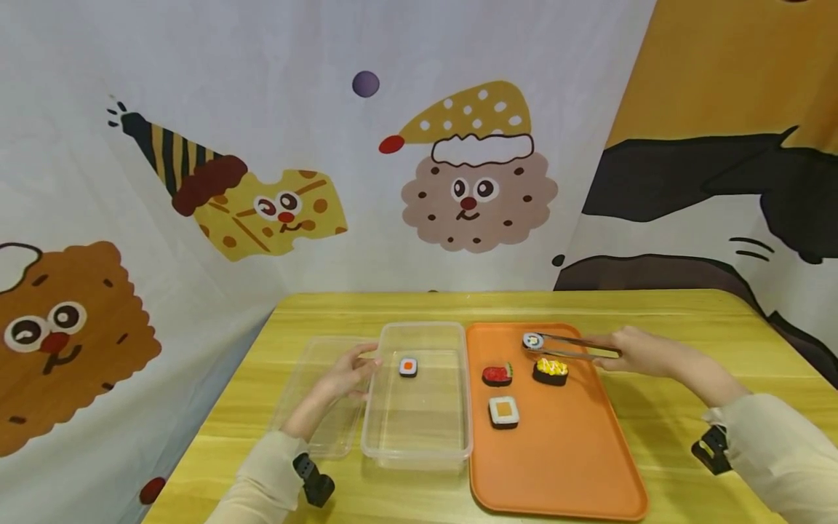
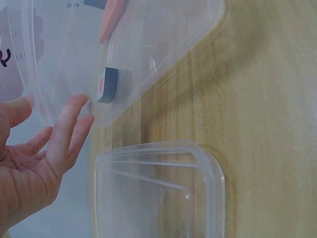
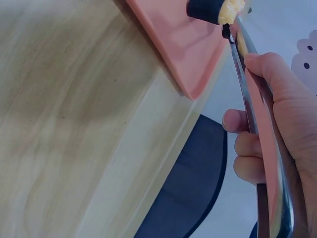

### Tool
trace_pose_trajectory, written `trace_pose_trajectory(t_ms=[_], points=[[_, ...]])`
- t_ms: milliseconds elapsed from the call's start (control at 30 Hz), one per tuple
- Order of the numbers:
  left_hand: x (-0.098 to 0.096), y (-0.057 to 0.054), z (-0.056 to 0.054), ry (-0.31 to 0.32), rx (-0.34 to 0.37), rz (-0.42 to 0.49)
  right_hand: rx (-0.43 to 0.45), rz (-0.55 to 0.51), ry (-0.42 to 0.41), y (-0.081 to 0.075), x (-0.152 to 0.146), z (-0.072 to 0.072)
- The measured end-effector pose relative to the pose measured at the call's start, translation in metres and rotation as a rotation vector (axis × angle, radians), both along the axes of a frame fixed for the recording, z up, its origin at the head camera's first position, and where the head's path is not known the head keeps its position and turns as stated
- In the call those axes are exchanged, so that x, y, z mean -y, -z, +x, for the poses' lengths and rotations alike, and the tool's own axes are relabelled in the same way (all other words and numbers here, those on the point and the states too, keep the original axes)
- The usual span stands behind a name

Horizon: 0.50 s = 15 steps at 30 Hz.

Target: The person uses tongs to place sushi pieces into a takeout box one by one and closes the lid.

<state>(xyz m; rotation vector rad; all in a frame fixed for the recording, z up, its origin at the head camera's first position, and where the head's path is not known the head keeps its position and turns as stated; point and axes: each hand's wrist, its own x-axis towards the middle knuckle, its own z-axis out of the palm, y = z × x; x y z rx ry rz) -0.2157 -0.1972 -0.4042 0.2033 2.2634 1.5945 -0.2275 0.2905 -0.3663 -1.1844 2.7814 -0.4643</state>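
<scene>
Pinching tongs [image 1: 572, 340], the right hand [image 1: 644, 351] clamps the round sushi [image 1: 533, 340] near the far edge of the tray [image 1: 556, 466]; the left hand [image 1: 345, 373], fingers spread, touches the container [image 1: 419, 415], likely steadying it.

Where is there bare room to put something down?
Bare: the orange tray between large square sushi and near rim; inside the clear box between small sushi and near wall. Crowded: the tray's far end, around tongs, round sushi, yellow-topped sushi.
</scene>
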Motion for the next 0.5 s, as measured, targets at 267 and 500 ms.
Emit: trace_pose_trajectory(t_ms=[267,500], points=[[-0.002,0.002,0.003,-0.018,0.002,-0.006,-0.012,-0.008,-0.004,-0.006,0.007,0.000],[-0.002,0.001,0.001,-0.044,0.010,0.009,-0.037,0.001,-0.011,-0.016,0.021,-0.001]])
